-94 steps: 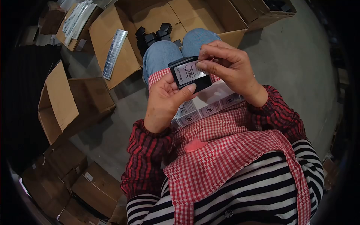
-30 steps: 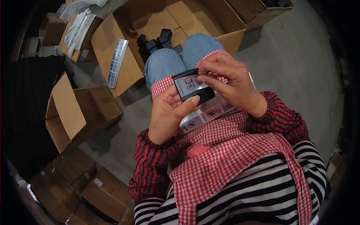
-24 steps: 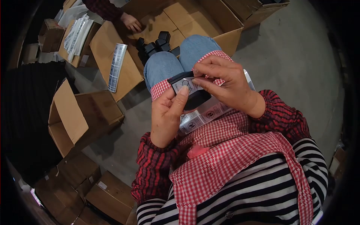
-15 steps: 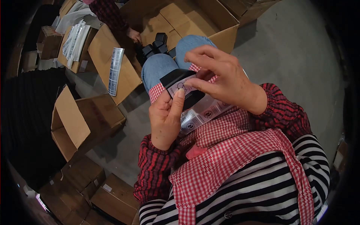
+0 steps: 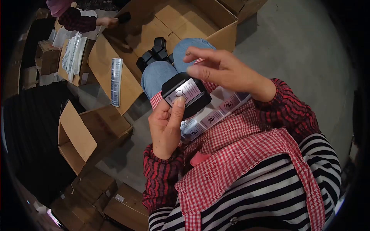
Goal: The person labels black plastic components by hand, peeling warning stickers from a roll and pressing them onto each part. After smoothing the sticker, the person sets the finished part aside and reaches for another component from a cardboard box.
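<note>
My left hand (image 5: 167,125) grips a black plastic case (image 5: 202,101) over my lap, its thumb lying on a silver-and-white printed label (image 5: 185,92) on the top face. Just above the far right corner of the case is my right hand (image 5: 227,71), open, thumb and fingers apart and nothing visible between them. Beneath the case, a sheet of silver labels (image 5: 228,104) rests across the checked apron on my lap. My right hand's lower fingers are partly hidden behind its thumb.
Beyond my knees, a large cardboard box (image 5: 225,32) holds several black cases (image 5: 155,52). Another label strip (image 5: 116,82) lies on its flap. At upper left, another person's hand (image 5: 108,22) holds a dark object. An open carton (image 5: 104,125) stands at left.
My right hand has lifted off the label, uncovering more of it. The other person's hand has moved from the large box up and left, now with a dark object in it.
</note>
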`<move>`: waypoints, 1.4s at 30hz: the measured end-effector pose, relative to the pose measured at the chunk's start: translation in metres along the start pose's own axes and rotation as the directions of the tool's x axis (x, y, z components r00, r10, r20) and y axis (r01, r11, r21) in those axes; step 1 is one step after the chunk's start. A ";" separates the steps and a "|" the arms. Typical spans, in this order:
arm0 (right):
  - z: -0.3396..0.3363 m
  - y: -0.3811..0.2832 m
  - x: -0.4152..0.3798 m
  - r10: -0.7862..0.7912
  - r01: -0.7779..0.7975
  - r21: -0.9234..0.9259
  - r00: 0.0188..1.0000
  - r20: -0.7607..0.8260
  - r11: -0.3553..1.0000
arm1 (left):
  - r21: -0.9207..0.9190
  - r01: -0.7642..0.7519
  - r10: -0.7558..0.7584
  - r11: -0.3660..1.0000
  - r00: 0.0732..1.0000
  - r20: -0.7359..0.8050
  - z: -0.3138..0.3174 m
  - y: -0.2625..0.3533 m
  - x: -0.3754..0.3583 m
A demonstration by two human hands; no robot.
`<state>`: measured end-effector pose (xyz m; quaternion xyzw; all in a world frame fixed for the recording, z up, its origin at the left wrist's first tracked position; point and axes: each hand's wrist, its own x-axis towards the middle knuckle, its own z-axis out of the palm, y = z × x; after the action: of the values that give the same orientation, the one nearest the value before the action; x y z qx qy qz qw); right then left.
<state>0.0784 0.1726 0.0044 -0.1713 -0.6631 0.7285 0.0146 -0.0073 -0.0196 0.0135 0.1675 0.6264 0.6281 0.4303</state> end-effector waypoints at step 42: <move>-0.062 0.318 0.435 -0.013 0.482 -0.866 0.874 0.485 0.134 | -0.216 0.033 -0.093 0.976 0.958 -0.271 -0.075 -0.070 0.106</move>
<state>-0.2489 0.3018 -0.4089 0.1125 -0.9790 0.1393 -0.0970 -0.1011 0.0003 -0.0985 0.0107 0.6161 0.6938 0.3727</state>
